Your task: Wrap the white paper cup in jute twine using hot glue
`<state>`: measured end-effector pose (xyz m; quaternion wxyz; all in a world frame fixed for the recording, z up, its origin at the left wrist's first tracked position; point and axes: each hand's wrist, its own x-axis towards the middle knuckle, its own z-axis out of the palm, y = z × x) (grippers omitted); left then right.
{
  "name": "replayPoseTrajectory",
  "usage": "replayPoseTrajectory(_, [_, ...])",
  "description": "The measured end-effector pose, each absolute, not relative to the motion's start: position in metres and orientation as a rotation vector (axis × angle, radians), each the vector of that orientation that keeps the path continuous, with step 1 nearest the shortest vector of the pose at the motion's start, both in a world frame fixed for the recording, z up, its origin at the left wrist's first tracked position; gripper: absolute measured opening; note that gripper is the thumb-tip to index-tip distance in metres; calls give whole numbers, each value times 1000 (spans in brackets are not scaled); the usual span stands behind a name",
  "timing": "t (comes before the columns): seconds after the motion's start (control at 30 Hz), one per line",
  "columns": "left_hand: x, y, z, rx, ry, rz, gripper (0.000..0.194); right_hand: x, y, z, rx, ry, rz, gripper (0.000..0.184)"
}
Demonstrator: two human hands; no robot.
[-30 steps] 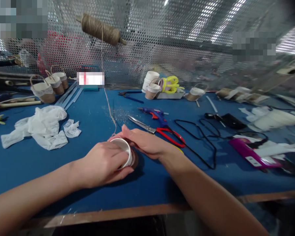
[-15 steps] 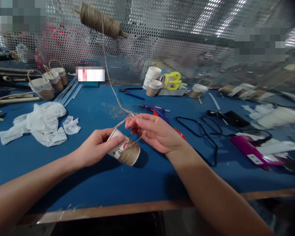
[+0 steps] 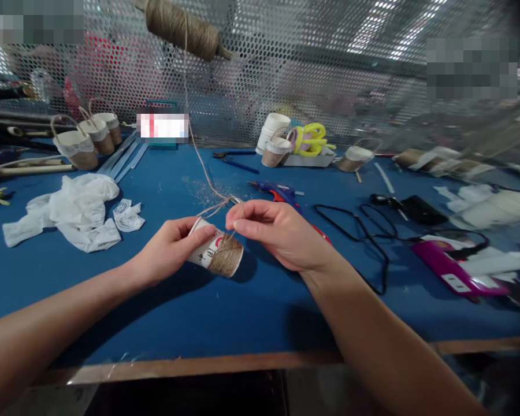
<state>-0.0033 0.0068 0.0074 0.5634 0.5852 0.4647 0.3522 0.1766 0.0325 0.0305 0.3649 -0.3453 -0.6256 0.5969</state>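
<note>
My left hand (image 3: 169, 248) grips a small paper cup (image 3: 214, 253) lying on its side just above the blue table (image 3: 251, 312). The cup's lower half is wound with brown twine. My right hand (image 3: 277, 231) pinches the twine strand (image 3: 199, 164) right beside the cup. That strand runs up to a twine spool (image 3: 182, 28) hanging on the perforated metal screen.
A blue glue gun (image 3: 274, 190) and red-handled scissors lie just behind my right hand. Black cable (image 3: 364, 242) and a magenta tool (image 3: 450, 268) are to the right. Crumpled white plastic (image 3: 69, 211) lies left. Finished twine-wrapped cups (image 3: 86, 141) stand at the back left; more cups and yellow scissors (image 3: 309, 138) stand centre back.
The cup was pressed on the table under both hands; now it is raised on its side. My right hand has lifted off and pinches the twine, drawing it onto the cup.
</note>
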Motion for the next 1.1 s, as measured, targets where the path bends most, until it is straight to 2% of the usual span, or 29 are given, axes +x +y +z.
replayPoseTrajectory(0.4, [-1, 5, 9, 1439, 1125, 863, 25, 176, 33, 25, -1070, -1810, 1110, 14])
replayPoseTrajectory(1.1, [-2, 0, 4, 1536, 1018, 929, 24, 172, 33, 21, -1177, -1815, 1126, 17])
